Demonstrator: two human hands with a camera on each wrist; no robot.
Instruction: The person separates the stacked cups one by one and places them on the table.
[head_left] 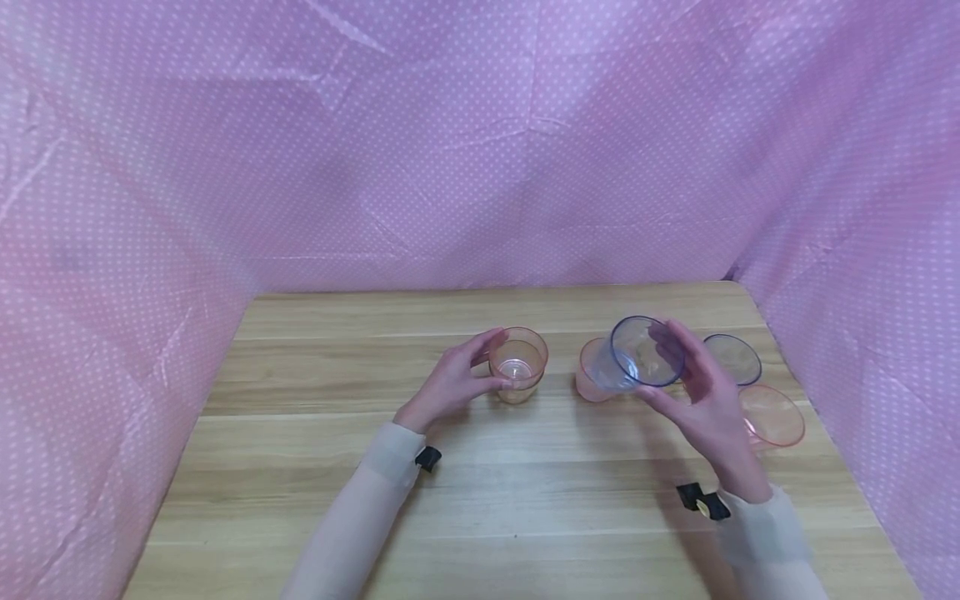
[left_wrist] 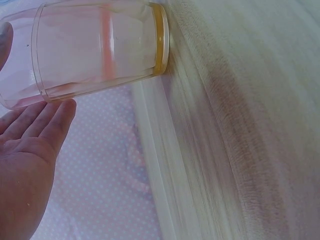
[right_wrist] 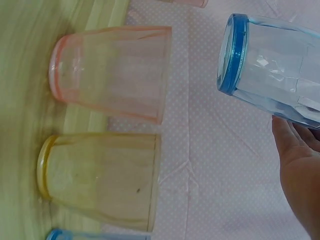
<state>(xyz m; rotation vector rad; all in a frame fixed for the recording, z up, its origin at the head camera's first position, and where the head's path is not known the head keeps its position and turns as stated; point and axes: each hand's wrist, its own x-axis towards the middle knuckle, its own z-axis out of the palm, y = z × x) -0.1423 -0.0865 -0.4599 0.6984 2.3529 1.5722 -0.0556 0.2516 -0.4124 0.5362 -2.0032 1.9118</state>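
My left hand (head_left: 455,377) grips a clear pink cup (head_left: 519,342) near its rim, thumb on one side and fingers on the other. The pink cup sits nested in a yellow cup (left_wrist: 161,40), whose base is at the tabletop. My right hand (head_left: 705,396) holds a clear blue cup (head_left: 626,367) off the table, tilted with its mouth toward the head camera. The blue cup overlaps a standing pink cup (right_wrist: 110,75) in the head view. Beside that one, a yellow cup (right_wrist: 100,180) stands upright, mostly hidden behind my right hand in the head view.
Another blue-rimmed cup (head_left: 733,360) and a pink-rimmed cup (head_left: 776,417) stand at the right of the wooden table (head_left: 480,500). Pink dotted cloth (head_left: 450,150) hangs behind the table and along both sides.
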